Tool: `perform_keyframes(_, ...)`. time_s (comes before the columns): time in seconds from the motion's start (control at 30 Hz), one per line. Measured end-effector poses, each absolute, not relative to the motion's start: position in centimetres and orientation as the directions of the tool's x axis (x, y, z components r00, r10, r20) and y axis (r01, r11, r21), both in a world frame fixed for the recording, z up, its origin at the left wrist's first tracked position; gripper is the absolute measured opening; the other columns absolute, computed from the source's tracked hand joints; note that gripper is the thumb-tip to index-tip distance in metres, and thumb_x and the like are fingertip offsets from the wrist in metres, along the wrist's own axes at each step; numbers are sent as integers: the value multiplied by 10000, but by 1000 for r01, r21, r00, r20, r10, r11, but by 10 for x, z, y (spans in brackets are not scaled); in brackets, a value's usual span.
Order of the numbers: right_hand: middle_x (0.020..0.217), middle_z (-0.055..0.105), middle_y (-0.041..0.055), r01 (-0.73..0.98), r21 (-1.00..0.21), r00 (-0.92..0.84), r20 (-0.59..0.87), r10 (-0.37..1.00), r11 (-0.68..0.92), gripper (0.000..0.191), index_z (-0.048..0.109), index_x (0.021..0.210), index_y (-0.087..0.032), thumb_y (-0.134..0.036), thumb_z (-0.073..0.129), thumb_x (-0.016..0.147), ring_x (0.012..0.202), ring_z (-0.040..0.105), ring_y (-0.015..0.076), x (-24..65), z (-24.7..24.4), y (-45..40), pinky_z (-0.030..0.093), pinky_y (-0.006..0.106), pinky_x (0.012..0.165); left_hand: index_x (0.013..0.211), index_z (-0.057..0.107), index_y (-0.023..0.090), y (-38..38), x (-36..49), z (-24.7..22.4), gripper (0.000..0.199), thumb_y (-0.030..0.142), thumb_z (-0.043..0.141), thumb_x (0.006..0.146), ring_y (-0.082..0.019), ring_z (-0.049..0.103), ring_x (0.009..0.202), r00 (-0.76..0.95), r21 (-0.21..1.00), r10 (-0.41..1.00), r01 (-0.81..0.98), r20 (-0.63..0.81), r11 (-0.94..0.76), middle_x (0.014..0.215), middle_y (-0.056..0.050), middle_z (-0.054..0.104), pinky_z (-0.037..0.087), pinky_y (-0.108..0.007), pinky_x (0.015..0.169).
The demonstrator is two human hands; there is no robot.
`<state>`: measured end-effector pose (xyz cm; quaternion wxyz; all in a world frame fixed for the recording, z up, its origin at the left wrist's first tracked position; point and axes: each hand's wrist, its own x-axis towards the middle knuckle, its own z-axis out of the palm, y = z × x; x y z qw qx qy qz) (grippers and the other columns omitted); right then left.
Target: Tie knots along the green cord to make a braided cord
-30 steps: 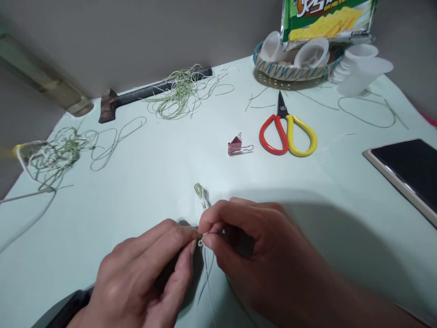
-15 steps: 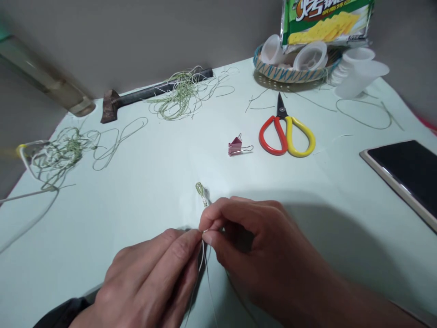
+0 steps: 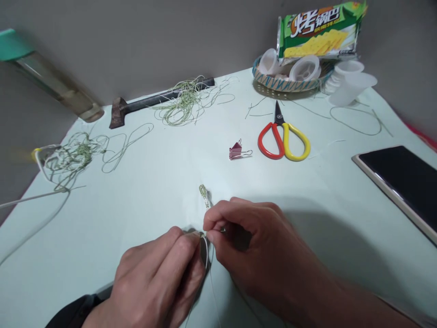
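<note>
We look down on a table covered in a pale green sheet [image 3: 136, 214], with both hands working at its near edge. The left hand [image 3: 159, 278] and right hand [image 3: 262, 246] meet near the middle, each clenched in a tight pinch on a short length of braided cord [image 3: 204, 195]. Their fingertips almost touch at the pinch, and the fingers hide exactly how the cord is held there. The braided part, a small green piece, stands out just beyond the hands and lies on the sheet, while pale strands [image 3: 209, 273] hang from the pinch towards us. We can see fine handwork on this cord, but we cannot tell the exact turn the fingers are making. A dark sleeve [image 3: 75, 312] shows at the near left. Farther out, a cord tangle [image 3: 73, 155] lies at the left and another [image 3: 180, 107] lies at the far side across a dark metal rod [image 3: 164, 100]. Straight ahead are a small pink binder clip [image 3: 235, 150] and red-and-yellow scissors [image 3: 269, 141]. A dark tablet [image 3: 392, 173] sits at the right edge. At the far right are a woven basket [image 3: 273, 83] holding spools [image 3: 305, 68], a cracker packet [image 3: 317, 36] and plastic cups [image 3: 351, 89]. Compared with half a second earlier, the view has tipped up, bringing the whole packet into sight, and the hands have drawn closer around the pinch.
</note>
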<state>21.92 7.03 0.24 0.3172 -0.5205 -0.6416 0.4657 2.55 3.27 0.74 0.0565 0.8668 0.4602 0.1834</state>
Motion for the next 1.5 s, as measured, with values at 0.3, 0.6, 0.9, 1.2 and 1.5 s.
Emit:
perform_keyframes(0.3, 624, 547, -79, 385, -915, -303, -2, 953, 121, 219, 632, 704, -232, -24, 574, 742, 592, 469, 95, 220, 2, 70, 330, 254, 560, 849, 594, 248, 43, 32, 15, 229, 75, 518, 978, -80, 461, 475, 422, 458, 865, 734, 271, -502, 635, 78, 508, 375, -185, 499)
perform_keyframes(0.6, 693, 628, -63, 312, -930, -305, 95, 948, 193, 200, 710, 813, -223, -46, 620, 797, 651, 539, 108, 221, -9, 70, 392, 253, 632, 927, 705, 256, 51, 32, 17, 167, 321, 570, 1001, -114, 646, 594, 268, 723, 963, 662, 18, -198, 736, 45, 736, 492, -141, 509)
perform_keyframes(0.9, 725, 690, -65, 294, -940, -312, 79, 947, 175, 284, 751, 846, -246, -4, 611, 793, 670, 602, 99, 222, -6, 71, 438, 211, 639, 779, 700, 234, 55, 38, 19, 201, 302, 580, 926, -101, 514, 502, 212, 784, 977, 611, -28, -110, 596, 47, 614, 435, -127, 454)
perform_keyframes(1.2, 735, 714, -58, 295, -918, -287, 179, 941, 264, 274, 756, 840, -215, 8, 606, 786, 630, 609, 62, 222, -10, 68, 431, 149, 610, 769, 653, 270, 59, 39, 17, 194, 341, 600, 943, -122, 580, 501, 239, 769, 971, 622, -12, -144, 643, 39, 681, 463, -143, 432)
perform_keyframes(1.5, 619, 605, -40, 332, -915, -309, 125, 943, 230, 220, 735, 791, -208, -50, 584, 818, 621, 581, 98, 221, -8, 67, 407, 194, 579, 816, 649, 283, 56, 31, 10, 208, 355, 561, 990, -138, 595, 540, 272, 748, 961, 648, -50, -144, 674, 32, 636, 462, -166, 420)
